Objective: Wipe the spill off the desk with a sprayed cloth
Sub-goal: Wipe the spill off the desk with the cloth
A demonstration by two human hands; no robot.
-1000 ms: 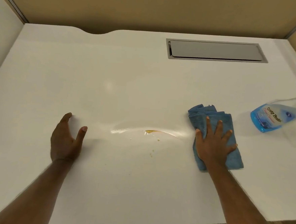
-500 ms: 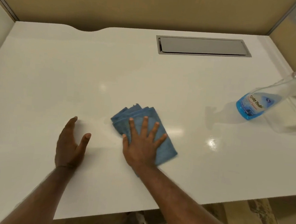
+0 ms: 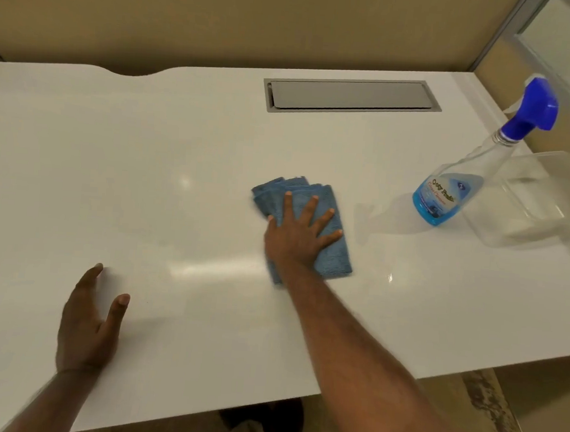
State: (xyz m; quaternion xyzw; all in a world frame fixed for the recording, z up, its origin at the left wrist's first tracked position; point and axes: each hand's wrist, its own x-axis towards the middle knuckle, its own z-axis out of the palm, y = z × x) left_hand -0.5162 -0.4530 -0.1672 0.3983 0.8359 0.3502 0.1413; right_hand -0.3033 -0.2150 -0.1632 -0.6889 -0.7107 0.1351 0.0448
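Note:
A folded blue cloth lies on the white desk near its middle. My right hand presses flat on the cloth with fingers spread. My left hand rests palm down on the desk near the front left, holding nothing. A faint wet streak shines on the desk just left of the cloth. No yellow spill shows anywhere. A spray bottle with a blue trigger head and blue liquid stands to the right of the cloth.
A clear plastic container sits by the bottle at the desk's right edge. A grey cable hatch is set into the back of the desk. Beige partition walls stand behind and beside. The front edge runs near my arms.
My right hand swept the cloth left over the yellow spill, then back toward the right. The spill is gone and a wet streak remains. My left hand stayed put.

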